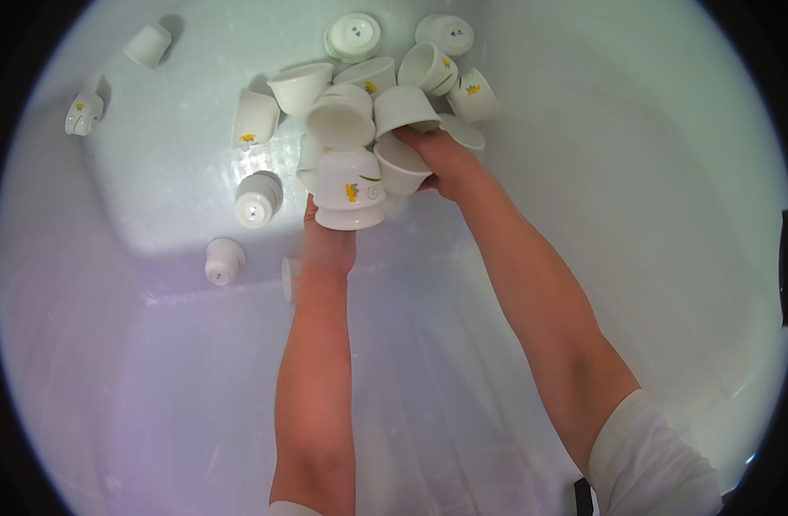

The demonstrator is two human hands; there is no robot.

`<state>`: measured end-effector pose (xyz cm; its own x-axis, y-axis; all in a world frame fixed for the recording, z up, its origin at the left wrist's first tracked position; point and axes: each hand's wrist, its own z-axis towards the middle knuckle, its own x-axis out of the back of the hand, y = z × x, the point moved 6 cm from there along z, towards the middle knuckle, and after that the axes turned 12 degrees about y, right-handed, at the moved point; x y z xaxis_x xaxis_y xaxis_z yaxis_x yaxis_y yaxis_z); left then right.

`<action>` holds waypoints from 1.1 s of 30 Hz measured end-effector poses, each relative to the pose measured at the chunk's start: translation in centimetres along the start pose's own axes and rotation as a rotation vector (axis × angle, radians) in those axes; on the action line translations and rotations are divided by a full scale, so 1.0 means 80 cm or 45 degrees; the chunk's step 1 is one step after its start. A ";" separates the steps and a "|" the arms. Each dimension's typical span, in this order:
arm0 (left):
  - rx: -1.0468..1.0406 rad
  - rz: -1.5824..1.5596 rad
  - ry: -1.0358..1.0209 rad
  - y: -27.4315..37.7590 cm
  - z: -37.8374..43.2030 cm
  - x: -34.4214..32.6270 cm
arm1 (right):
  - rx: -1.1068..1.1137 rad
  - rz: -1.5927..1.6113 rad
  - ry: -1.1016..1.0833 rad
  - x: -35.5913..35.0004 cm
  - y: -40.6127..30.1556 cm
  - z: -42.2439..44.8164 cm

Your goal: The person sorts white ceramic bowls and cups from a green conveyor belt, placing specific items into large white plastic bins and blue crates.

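My left hand (pixel 329 242) holds a white ceramic cup (pixel 350 177) from below and behind. The cup bears a yellow flower and a green leaf, and it hides most of my fingers. Beside it, my right hand (pixel 442 158) grips the wall of a second white cup (pixel 397 171). Some of its fingers reach under the mouth of a tilted cup (pixel 405 106) just above. Another cup (pixel 341 119) leans open-side down behind the left-hand one. More flowered cups crowd around both hands, among them one on its side (pixel 257 119) to the left.
A deep pale tub (pixel 626 161) with smooth walls surrounds everything. Loose cups lie at the left, one with its base showing (pixel 258 203), one lower down (pixel 225 261), and one near the far wall (pixel 147 45). Upturned bowls (pixel 354 37) sit at the back.
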<state>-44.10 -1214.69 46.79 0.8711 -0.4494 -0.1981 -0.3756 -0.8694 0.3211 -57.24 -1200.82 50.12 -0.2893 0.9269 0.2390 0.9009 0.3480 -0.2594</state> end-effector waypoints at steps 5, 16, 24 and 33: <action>0.083 -0.170 -0.021 -0.017 -0.020 -0.028 | 0.058 -0.174 -0.049 0.007 0.006 0.005; 0.047 -0.134 0.400 0.004 -0.076 -0.022 | -0.138 0.212 -0.163 -0.022 0.070 -0.026; 0.062 0.113 0.241 -0.032 -0.214 -0.076 | -0.210 0.412 -0.006 0.079 0.116 -0.136; -0.122 0.165 -0.088 0.031 -0.490 -0.189 | 0.174 0.667 -0.147 0.213 0.023 -0.393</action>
<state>-45.82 -1201.99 86.88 0.7921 -0.5726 -0.2112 -0.4489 -0.7810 0.4342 -50.31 -1188.81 83.09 0.1458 0.9877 -0.0571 0.8858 -0.1561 -0.4371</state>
